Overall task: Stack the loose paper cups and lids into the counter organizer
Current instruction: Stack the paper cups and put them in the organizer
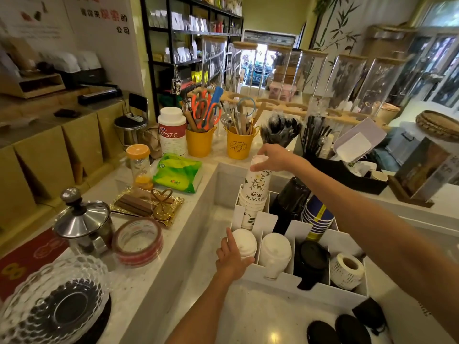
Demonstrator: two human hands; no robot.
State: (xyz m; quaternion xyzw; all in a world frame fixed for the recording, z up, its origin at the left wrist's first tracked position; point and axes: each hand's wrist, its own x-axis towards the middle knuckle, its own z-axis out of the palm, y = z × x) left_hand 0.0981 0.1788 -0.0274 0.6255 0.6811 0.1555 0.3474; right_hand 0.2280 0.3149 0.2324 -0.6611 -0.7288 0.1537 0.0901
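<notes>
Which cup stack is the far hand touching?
The white flowered "JASMINE" stack, leftmost in the organizer's back row. The right hand grips its top; the black and blue stacks stand untouched.

Two bare forearms, no sleeves in view, left hand (232,259), right hand (272,157), fingers bare

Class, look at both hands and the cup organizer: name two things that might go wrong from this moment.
1. The tall stack of flowered cups leans out of its slot; the right hand pressing its top might tip it.
2. The left hand rests on the white lids at the organizer edge; a nudge might knock them out.
</notes>
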